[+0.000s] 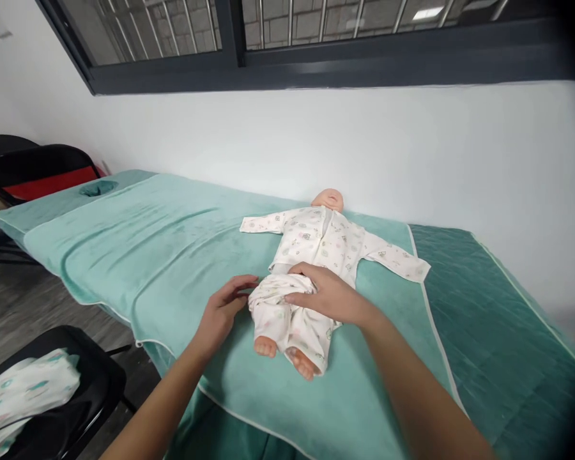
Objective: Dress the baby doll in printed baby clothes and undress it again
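Note:
A baby doll (329, 199) lies on its back on a teal sheet, head toward the wall. It wears a white printed top (311, 239) with its sleeves spread sideways. White printed pants (273, 319) cover its legs, bunched around the waist, and both feet stick out below. My left hand (227, 310) is at the left edge of the pants, thumb and fingers apart; whether the fingertips touch the fabric I cannot tell. Across the bunched waist rests my right hand (323, 294), thumb and fingers spread on the cloth.
The teal sheet (182, 243) covers a long padded bed against a white wall (412, 147), under a dark-framed window (287, 70). A black chair (86, 377) at lower left holds a folded printed cloth (33, 390). More black chairs (48, 169) stand at the far left.

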### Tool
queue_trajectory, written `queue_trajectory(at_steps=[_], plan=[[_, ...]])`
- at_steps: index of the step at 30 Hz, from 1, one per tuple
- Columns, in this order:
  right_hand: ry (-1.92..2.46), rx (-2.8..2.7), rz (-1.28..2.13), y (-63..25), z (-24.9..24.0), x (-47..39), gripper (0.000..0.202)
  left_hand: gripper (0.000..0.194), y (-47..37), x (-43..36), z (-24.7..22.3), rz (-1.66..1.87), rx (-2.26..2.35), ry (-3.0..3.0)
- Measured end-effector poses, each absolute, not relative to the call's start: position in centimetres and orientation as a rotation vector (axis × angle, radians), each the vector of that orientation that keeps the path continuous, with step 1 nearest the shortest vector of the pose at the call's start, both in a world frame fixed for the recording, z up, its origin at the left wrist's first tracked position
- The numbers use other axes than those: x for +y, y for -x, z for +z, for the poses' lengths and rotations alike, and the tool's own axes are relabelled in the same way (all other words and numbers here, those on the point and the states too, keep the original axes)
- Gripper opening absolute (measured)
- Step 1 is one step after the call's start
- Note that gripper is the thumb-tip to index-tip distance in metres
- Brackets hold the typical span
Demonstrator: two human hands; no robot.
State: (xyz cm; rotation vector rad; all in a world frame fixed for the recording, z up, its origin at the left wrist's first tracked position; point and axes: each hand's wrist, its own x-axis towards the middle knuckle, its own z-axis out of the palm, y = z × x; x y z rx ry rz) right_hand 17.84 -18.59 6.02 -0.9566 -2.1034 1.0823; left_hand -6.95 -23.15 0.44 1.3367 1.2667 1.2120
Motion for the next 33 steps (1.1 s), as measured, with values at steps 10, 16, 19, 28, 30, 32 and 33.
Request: queue_trajectory(at_steps=[10, 16, 19, 28, 30, 32, 33], plan=[[1.465, -1.987, 0.191, -19.7, 2.6, -17.8, 0.027, 0.029, 2.0, -14.0, 5.0, 1.09, 1.218, -1.984], [1.605, -2.014, -0.041, -18.7, 2.0, -18.7, 0.017, 0.023, 0.7, -13.4, 4.1, 0.835, 1.171, -2.506], [1.602, -1.858, 0.056, -18.6, 1.6, -18.6, 0.015, 0.009, 0.6, -13.2, 3.2, 1.018, 1.173, -2.368], [1.255, -0.831, 0.757, -23.6, 0.3, -19.0, 0.015, 0.021, 6.8, -8.5, -1.0, 1.704, 1.582, -1.096], [1.302, -0.688, 0.685, -26.5, -0.5, -20.1, 0.02, 0.018, 9.1, -8.2, -1.1, 1.615, 1.824, -1.251], [1.443, -0.627, 0.632, -29.3, -1.3, -21.6, 0.028, 0.017, 10.5, -8.5, -0.8, 1.403, 2.052, -1.421], [1.526, -0.646, 0.622, -30.4, -1.7, -22.4, 0.033, 0.02, 10.9, -8.9, -0.7, 1.273, 2.143, -1.494]])
